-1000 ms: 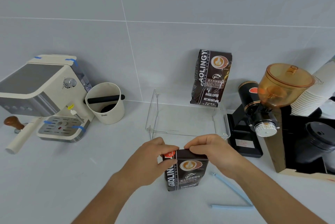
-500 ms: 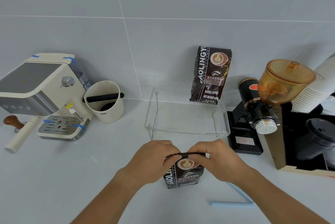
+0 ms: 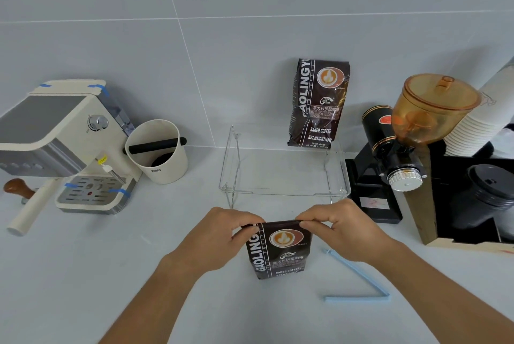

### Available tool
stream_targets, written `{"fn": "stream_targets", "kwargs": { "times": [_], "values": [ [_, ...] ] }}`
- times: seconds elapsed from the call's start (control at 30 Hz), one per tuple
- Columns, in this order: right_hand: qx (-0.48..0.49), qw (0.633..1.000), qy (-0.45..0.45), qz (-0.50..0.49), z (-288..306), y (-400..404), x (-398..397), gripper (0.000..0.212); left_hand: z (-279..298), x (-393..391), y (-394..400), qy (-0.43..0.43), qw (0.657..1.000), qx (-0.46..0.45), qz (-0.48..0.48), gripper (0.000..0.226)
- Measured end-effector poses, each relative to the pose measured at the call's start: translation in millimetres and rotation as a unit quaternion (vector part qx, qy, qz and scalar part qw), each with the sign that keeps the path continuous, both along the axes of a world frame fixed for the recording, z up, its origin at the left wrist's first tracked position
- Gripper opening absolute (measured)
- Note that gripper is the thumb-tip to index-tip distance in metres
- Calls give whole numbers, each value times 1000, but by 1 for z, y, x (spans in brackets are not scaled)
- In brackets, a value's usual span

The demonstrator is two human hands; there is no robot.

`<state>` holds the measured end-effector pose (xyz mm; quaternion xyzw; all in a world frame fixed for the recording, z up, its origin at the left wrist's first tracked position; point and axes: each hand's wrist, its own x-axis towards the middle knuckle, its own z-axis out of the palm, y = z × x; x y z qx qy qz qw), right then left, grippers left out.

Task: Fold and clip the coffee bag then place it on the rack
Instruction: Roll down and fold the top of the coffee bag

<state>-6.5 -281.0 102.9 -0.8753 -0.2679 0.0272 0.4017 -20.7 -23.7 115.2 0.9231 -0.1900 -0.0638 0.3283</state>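
A dark brown coffee bag (image 3: 279,253) stands upright on the grey counter in front of me. My left hand (image 3: 219,232) pinches the bag's top left corner and my right hand (image 3: 339,225) pinches its top right corner; the top edge is folded flat between them. A light blue bag clip (image 3: 358,279) lies open in a V on the counter, just right of the bag. Behind the bag stands a clear acrylic rack (image 3: 281,174) with a second coffee bag (image 3: 318,104) upright at its back right, leaning on the wall.
An espresso machine (image 3: 58,137) with a portafilter sits at the left, a white knock box (image 3: 158,151) beside it. A black coffee grinder (image 3: 400,148) with an amber hopper stands right of the rack, then stacked paper cups (image 3: 478,121) and a black lid holder.
Both hands have pressed the bag's top down into a flatter fold and moved apart to its two corners. The clip is now uncovered by my right arm.
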Motion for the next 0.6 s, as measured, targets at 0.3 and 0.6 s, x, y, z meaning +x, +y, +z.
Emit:
{"fn": "stream_targets", "kwargs": {
  "times": [0.3,0.6],
  "values": [
    [73,994,47,-74,-8,-3,-7,10,0,-2,2,5,999,-34,40,8],
    [52,966,107,-231,-28,-53,-14,17,-10,-8,3,-13,994,-61,91,8]
  ]
}}
